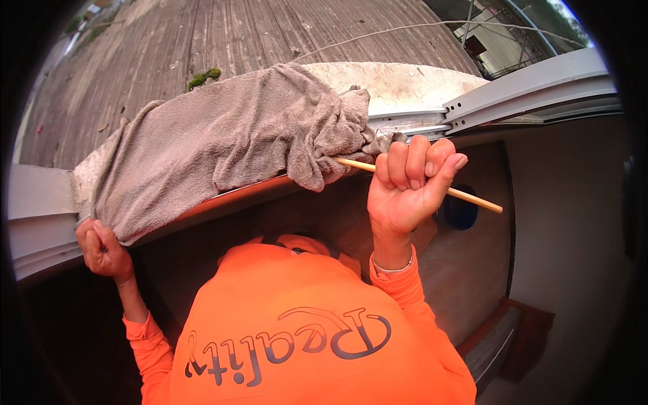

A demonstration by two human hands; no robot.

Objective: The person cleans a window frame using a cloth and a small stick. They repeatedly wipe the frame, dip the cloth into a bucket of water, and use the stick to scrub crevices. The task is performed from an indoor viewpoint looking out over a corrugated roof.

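A large grey-brown terry cloth (202, 147) lies draped over the window sill (400, 83), spread flat on the left and bunched up on the right. My left hand (104, 250) grips its lower left corner beside the window frame. In my right hand (412, 182) is a thin wooden stick (476, 199), with fingers curled around its middle. The stick's far end reaches the bunched cloth, and its tip is hidden there. Right of the cloth, a stretch of the metal window track (410, 121) shows.
Beyond the sill lies a weathered corrugated roof (243, 35) with a clump of moss (204, 77) and a cable (385, 31) across it. A sliding window sash (531, 91) stands at the right. A blue container (461, 206) is on the floor inside.
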